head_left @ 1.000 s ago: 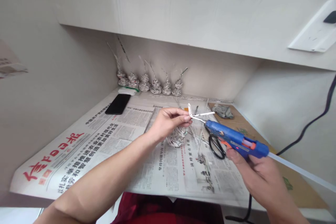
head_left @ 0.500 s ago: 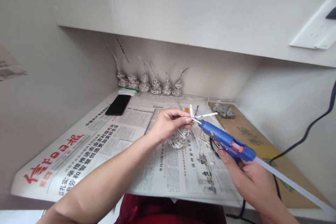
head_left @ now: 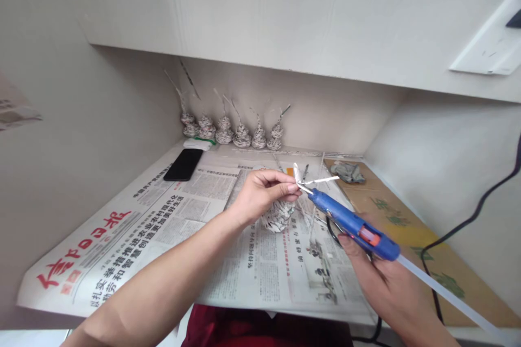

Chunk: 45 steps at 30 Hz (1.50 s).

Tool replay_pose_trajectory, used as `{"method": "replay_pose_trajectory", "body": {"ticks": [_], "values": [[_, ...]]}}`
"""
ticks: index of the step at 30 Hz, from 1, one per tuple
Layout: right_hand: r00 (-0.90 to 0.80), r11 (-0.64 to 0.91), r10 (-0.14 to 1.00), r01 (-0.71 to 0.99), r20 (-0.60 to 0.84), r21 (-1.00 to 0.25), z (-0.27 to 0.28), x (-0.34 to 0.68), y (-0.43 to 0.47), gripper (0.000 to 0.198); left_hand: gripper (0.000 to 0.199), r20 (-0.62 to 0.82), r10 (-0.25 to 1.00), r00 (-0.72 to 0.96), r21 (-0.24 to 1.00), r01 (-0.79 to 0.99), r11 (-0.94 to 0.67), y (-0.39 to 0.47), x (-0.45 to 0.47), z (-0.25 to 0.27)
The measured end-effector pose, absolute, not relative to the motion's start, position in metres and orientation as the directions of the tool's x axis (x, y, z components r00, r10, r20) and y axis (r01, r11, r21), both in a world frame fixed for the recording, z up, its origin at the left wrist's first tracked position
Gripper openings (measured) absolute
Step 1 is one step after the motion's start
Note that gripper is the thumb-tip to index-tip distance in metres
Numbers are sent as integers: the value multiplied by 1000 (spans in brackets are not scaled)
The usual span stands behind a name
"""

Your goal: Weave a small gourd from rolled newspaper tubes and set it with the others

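My left hand [head_left: 271, 190] pinches the top of a woven paper gourd [head_left: 279, 218], whose round body hangs below my fingers and is partly hidden by them. Paper strips [head_left: 321, 179] stick out past the fingertips, one upward and one to the right. In my right hand [head_left: 386, 282] is a blue hot glue gun [head_left: 354, 225], gripped from below with its handle mostly hidden. Its metal nozzle meets the paper at my left fingertips; whether it touches I cannot tell exactly. A long whitish glue stick [head_left: 448, 287] runs out of the gun's back.
Newspaper [head_left: 163, 249] covers the desk. Several woven paper gourds [head_left: 242, 135] line the back wall. A black phone [head_left: 184, 165] lies at left; cardboard [head_left: 391, 200] with a crumpled grey cloth [head_left: 347, 171] at right. A black cord [head_left: 476, 219] trails at right, under an overhanging panel [head_left: 285, 11].
The glue gun has shifted very slightly right and down, its nozzle staying by the paper at my left fingertips. My left hand's pinch stays almost the same.
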State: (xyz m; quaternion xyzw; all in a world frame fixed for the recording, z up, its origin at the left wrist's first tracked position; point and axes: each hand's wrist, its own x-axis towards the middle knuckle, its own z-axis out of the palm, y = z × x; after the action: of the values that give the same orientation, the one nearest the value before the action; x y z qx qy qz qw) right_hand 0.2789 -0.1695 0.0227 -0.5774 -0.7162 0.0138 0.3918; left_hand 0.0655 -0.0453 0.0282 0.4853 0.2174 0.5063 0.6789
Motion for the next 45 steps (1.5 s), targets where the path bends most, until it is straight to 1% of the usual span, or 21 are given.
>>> {"method": "replay_pose_trajectory", "body": {"ticks": [4, 14, 23, 29, 34, 36, 38, 40, 42, 45], "values": [[-52, 373, 816, 807, 575, -457, 32, 273, -168, 13, 29, 199, 897, 394, 884, -467, 9, -46, 65, 29], [-101, 399, 800, 826, 592, -399, 35, 272, -168, 12, 29, 204, 900, 386, 889, -458, -4, -47, 65, 30], [-106, 394, 795, 839, 597, -375, 38, 270, -172, 11, 28, 229, 886, 403, 866, -499, 3, -46, 66, 27], [-113, 401, 798, 832, 592, -382, 38, 270, -172, 11, 28, 244, 885, 396, 866, -499, -15, -45, 65, 24], [-123, 409, 780, 843, 614, -350, 37, 271, -172, 13, 27, 252, 884, 394, 875, -482, -35, -44, 65, 24], [-142, 411, 770, 857, 623, -313, 36, 272, -171, 16, 26, 256, 884, 392, 874, -484, -38, -45, 65, 25], [-206, 439, 743, 868, 637, -232, 35, 274, -171, 20, 24, 259, 882, 393, 871, -489, -38, -45, 65, 25], [-279, 482, 689, 866, 669, -136, 34, 279, -171, 26, 22, 259, 882, 395, 867, -496, -33, -45, 64, 25], [-319, 495, 654, 866, 686, -69, 34, 286, -170, 32, 21, 257, 882, 395, 862, -507, -24, -45, 64, 25], [-321, 441, 686, 897, 653, -23, 31, 304, -167, 34, 21, 255, 886, 388, 852, -524, -16, -44, 64, 25]]}}
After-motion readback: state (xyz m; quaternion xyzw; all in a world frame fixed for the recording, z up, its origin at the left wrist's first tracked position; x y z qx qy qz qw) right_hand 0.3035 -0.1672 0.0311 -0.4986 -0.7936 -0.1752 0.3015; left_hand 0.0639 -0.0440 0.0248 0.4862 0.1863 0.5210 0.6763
